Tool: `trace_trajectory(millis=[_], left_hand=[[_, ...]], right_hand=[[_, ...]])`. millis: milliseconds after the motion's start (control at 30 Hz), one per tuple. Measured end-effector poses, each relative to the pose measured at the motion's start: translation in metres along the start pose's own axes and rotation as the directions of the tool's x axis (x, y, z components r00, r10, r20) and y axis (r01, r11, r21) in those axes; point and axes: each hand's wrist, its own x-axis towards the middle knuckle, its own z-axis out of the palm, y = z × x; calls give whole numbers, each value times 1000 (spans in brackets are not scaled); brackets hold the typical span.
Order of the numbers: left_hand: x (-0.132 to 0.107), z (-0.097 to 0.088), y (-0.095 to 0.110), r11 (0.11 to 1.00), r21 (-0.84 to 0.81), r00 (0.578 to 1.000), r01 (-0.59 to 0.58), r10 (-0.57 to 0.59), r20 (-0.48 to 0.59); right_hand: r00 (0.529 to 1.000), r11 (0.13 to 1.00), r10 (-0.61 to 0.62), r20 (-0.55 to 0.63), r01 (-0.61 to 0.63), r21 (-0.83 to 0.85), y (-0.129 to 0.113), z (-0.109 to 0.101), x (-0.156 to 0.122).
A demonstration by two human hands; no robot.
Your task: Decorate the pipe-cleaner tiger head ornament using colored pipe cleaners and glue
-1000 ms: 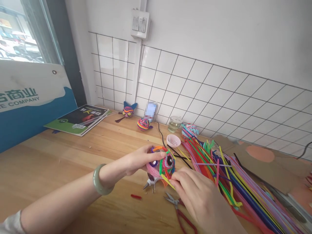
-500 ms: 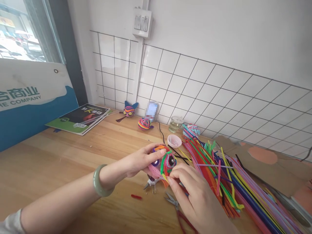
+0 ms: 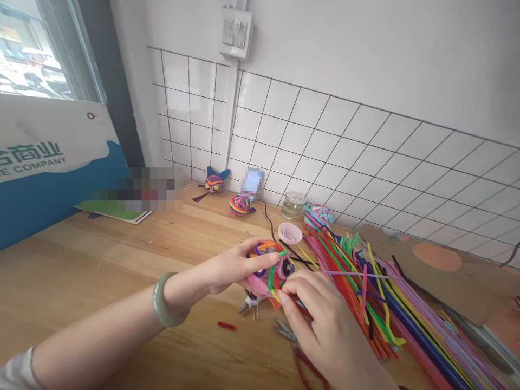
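My left hand, with a pale green bangle on the wrist, grips a small figure wound from coloured pipe cleaners: pink, orange, green, purple, with a dark eye. It sits just above the wooden table. My right hand presses its pinched fingertips against the figure's near side, on a yellow and red strand. Under the figure lie small pliers with red handles, partly covered by my right hand.
A wide heap of loose pipe cleaners spreads to the right. Behind are a pink bowl, a glass jar, two finished figures, a black cable, cardboard, a booklet and a blue sign at left. A red scrap lies near.
My right hand has slid left and closer to the figure, its fingertips now tight against it. The left hand keeps its hold almost unmoved.
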Motion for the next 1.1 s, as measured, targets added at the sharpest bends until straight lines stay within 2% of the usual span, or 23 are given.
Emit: trace_trajectory(millis=[367,867,1100], left_hand=[[0,0,0,1000,-7,1000,16,-17,-9],[-1,-4,2,998,-50,995,32,-27,93],[0,-3,-1,998,-54,996,22,-17,87]], right_hand=[[999,1000,21,47,-21,-2,3,1,-1],[994,998,54,90,-55,11,4,-1,-3],[987,996,85,140,-89,23,4,-1,-3]])
